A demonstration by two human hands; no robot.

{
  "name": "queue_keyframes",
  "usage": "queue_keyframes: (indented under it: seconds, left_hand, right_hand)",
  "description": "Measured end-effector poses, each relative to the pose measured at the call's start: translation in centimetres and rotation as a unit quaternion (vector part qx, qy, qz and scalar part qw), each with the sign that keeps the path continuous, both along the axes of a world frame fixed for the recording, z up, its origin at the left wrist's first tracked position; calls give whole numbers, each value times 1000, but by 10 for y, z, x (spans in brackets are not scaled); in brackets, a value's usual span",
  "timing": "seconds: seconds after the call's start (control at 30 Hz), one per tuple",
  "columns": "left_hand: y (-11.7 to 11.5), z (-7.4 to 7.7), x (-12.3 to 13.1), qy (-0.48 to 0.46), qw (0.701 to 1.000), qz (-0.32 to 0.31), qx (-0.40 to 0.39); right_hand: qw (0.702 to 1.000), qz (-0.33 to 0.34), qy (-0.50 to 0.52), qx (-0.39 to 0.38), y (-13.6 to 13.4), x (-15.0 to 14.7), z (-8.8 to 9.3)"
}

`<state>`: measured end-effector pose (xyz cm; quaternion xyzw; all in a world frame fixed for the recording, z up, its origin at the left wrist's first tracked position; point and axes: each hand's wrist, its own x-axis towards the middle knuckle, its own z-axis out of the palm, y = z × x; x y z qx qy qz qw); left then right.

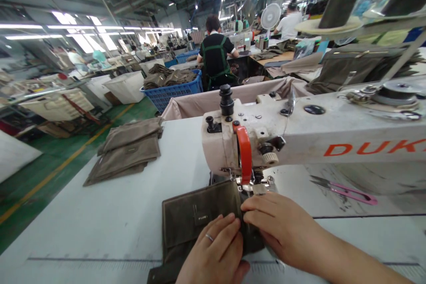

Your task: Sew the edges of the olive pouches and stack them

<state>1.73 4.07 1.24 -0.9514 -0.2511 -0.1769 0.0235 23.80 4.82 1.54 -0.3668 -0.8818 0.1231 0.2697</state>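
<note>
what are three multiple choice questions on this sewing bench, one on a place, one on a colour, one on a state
1. Where do the pink-handled thread snips lie?
A) on the white table right of the sewing machine head
B) on the folded stack
C) in the blue basket

2. What colour is the lettering on the machine arm?
A) blue
B) orange-red
C) black

3. Where are the left hand and right hand?
A) both on the snips
B) both in the blue basket
C) both on the olive canvas piece

1: A, the snips lie beside the head.
2: B, the letters read orange-red.
3: C, both hands' fingers are on the canvas at the machine.
</note>
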Motion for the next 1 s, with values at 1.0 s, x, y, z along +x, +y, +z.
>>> queue_keyframes:
  seconds: [1.0]
  left_hand:
    - [67, 19, 6, 19, 992, 16, -122]
  right_hand:
    - [991, -119, -52, -12, 11, -7, -14]
